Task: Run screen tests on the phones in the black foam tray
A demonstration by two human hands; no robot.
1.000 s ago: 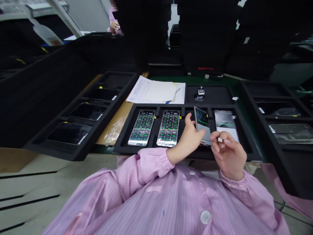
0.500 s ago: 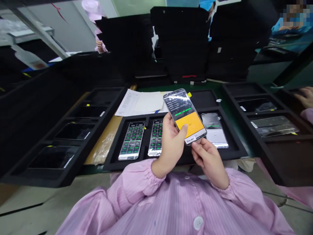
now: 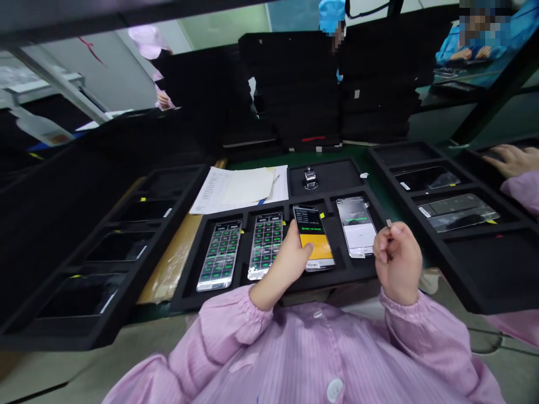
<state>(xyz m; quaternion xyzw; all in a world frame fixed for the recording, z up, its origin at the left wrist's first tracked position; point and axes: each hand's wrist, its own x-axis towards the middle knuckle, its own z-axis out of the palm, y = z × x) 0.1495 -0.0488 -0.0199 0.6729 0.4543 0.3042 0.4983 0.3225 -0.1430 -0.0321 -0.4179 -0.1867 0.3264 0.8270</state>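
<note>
My left hand (image 3: 292, 251) grips the left edge of a smartphone (image 3: 314, 238), its thumb over the orange part of the lit screen. That phone sits at a compartment of the black foam tray (image 3: 269, 287); whether it rests fully on the bottom I cannot tell. My right hand (image 3: 398, 261) is raised at the tray's right side, fingers closed in a pinch on a small grey piece (image 3: 389, 223). Just left of it lies a phone with a grey and white screen (image 3: 357, 227). Two phones showing green-text grids, a left one (image 3: 219, 255) and a nearer one (image 3: 266, 244), lie left of my left hand.
Papers (image 3: 240, 188) with a pen lie behind the tray. A small metal object (image 3: 310, 178) sits in the tray's back compartment. Foam trays with phones flank both sides, left (image 3: 105, 331) and right (image 3: 465, 292). Stacked black trays (image 3: 295, 90) stand behind. Another person's hand (image 3: 511, 163) is at right.
My left hand has lowered the orange-screen phone to the tray. My right hand has moved away from its bottom edge, right and up, with the small grey piece now showing.
</note>
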